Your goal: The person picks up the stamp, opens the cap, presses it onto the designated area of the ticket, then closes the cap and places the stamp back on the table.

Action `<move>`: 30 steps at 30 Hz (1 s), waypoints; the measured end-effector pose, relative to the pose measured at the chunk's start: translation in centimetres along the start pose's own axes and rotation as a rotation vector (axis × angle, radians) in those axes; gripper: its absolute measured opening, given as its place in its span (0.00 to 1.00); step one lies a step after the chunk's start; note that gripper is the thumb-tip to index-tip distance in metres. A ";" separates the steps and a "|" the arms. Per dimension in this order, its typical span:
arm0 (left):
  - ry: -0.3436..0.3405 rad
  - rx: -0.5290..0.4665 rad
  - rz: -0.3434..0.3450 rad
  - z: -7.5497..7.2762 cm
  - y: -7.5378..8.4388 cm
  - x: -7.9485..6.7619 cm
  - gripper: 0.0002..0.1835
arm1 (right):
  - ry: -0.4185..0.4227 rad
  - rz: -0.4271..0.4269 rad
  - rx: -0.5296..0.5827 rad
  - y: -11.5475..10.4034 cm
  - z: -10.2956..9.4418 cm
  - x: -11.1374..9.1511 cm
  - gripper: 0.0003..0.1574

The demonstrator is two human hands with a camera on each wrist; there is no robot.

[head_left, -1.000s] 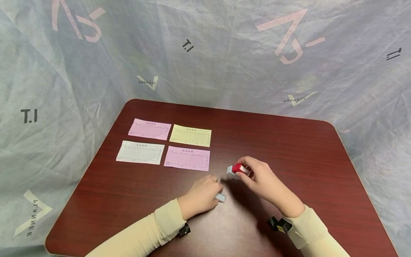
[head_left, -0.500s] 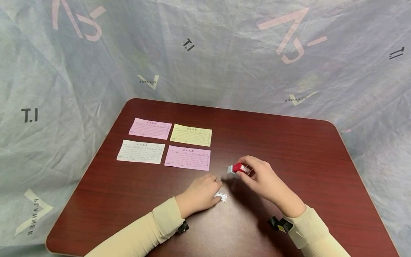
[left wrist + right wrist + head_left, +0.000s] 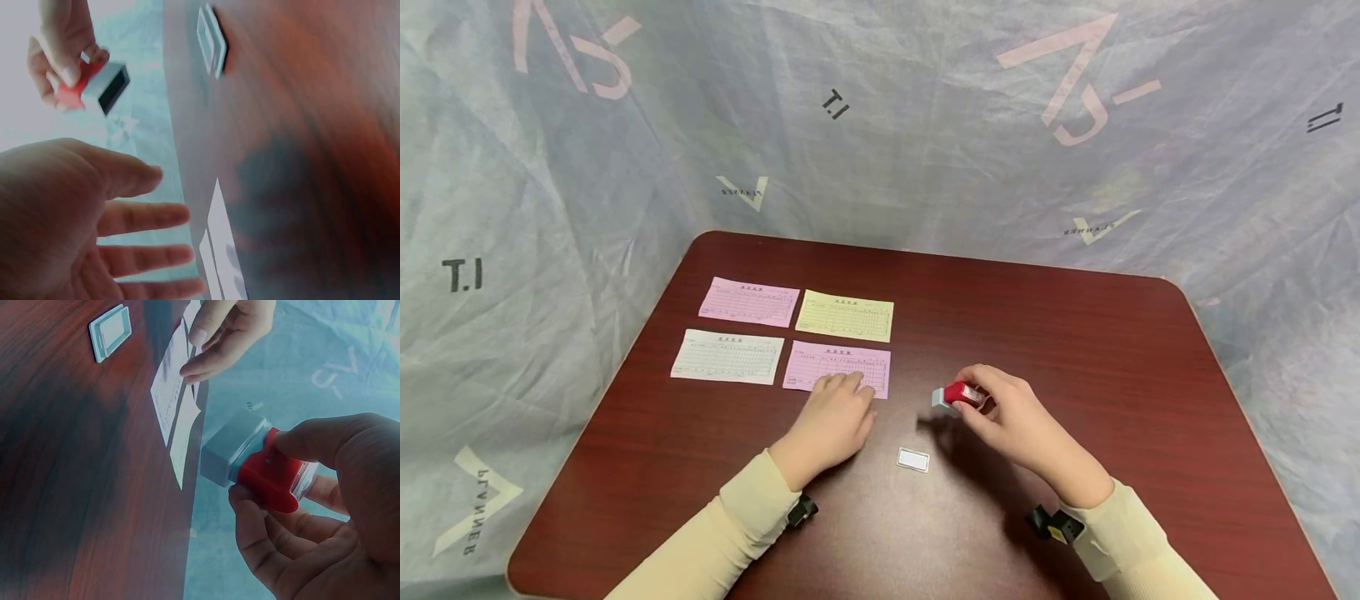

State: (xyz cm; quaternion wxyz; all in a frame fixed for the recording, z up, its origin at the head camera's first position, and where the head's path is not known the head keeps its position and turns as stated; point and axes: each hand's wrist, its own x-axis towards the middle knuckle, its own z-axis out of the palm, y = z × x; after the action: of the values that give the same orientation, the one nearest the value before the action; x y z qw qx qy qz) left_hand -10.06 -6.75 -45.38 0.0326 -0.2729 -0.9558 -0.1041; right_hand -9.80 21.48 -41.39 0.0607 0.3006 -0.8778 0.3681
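My right hand grips a red and pale grey rubber stamp by its red part, thumb on one side and fingers on the other. The stamp is tilted, held above the table, with its grey block end facing left; a dark face shows on that end in the left wrist view. My left hand holds nothing, its fingers extended over the lower edge of the near pink slip. Whether the fingertips touch the paper cannot be told. Between the hands, the stamp's small rectangular cap lies on the table.
Further slips lie at the left of the dark red table: a white one, a yellow one and another pink one. A grey printed cloth hangs behind the table and at its sides.
My left hand has let go of the cap, leaving it on the table, and moved left and forward to the near pink slip. My right hand with the stamp has stayed nearly still.
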 end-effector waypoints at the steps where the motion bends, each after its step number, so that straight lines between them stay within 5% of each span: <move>1: -0.013 0.003 -0.027 -0.2 -0.3 -0.1 0.17 | 0.001 -0.003 0.002 0.0 0.0 0.0 0.14; 12: -0.249 -0.042 -0.250 -1.0 -2.8 -0.9 0.41 | 0.016 -0.025 0.000 0.0 0.0 0.2 0.14; 30: -0.178 0.085 -0.245 -0.2 -3.1 -1.3 0.36 | 0.020 -0.009 -0.003 0.3 0.1 0.2 0.14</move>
State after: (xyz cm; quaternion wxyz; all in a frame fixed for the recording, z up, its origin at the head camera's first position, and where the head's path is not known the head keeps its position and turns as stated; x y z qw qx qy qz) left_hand -10.57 -10.06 -45.88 -0.0539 -0.1606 -0.9846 -0.0421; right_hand -10.08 21.47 -41.59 0.0715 0.3007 -0.8763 0.3695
